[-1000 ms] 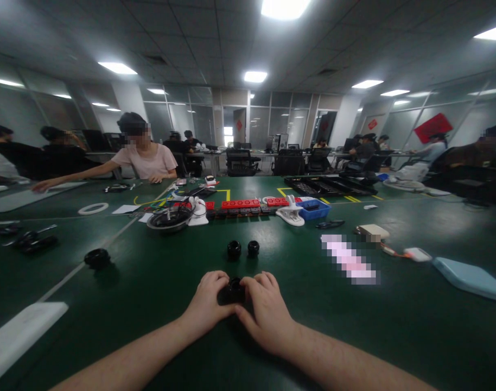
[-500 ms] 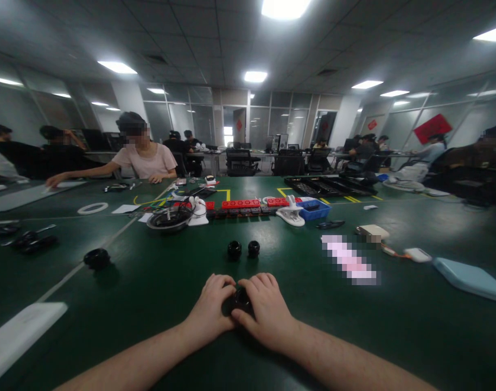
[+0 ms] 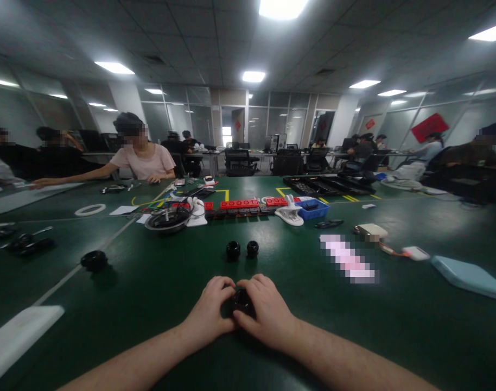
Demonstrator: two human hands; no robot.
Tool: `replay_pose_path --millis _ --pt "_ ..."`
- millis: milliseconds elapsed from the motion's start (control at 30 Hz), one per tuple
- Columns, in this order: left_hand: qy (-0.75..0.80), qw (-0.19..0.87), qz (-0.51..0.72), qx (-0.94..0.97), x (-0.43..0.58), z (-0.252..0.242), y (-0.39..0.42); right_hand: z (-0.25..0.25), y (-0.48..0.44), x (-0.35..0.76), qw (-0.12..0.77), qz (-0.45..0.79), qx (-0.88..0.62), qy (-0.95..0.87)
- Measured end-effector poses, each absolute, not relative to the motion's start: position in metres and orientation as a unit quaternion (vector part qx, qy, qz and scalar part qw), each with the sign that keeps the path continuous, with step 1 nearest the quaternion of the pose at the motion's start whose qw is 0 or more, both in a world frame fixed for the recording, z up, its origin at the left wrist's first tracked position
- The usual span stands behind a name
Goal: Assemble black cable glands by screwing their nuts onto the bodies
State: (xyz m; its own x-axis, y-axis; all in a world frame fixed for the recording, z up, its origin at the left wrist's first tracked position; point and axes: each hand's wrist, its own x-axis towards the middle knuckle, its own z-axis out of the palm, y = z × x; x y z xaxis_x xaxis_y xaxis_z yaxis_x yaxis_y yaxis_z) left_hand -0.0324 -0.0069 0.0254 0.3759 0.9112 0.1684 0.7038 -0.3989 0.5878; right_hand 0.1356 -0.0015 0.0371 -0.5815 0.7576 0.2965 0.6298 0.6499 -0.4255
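Note:
Both hands meet around a black, round, hollow fitting (image 3: 242,298) that looks like a cable gland, low on the green table. My left hand (image 3: 211,308) curls against its left side, with the fingertips at its far edge. On the right, my right hand (image 3: 268,309) wraps the fitting with fingers over the far side and thumb at the near side. Much of the fitting is hidden by the fingers. Just beyond the hands stand two similar black fittings, a larger one (image 3: 233,250) and a smaller one (image 3: 252,249). Another black fitting (image 3: 94,260) lies farther left.
A white block (image 3: 24,336) lies at near left. Across the table are a cable-filled bowl (image 3: 166,221), red strips (image 3: 240,204), a white clamp (image 3: 289,213) and a blue basket (image 3: 315,209). To the right is a light-blue case (image 3: 468,274). A co-worker (image 3: 144,160) sits opposite.
The view has shifted slightly. Both hands stay around the fitting with almost the same grip. The co-worker's outstretched hand has moved a little farther left.

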Motion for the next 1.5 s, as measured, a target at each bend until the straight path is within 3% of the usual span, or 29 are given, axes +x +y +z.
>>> replay_pose_path --millis 933,1500 --pt "0.501 0.146 0.24 0.818 -0.035 0.015 -0.003 0.039 -0.004 0.137 0.229 0.123 -0.399 -0.879" --pt "0.497 0.168 0.24 0.817 -0.034 0.02 -0.006 0.04 -0.006 0.138 0.245 0.14 -0.38 -0.881"
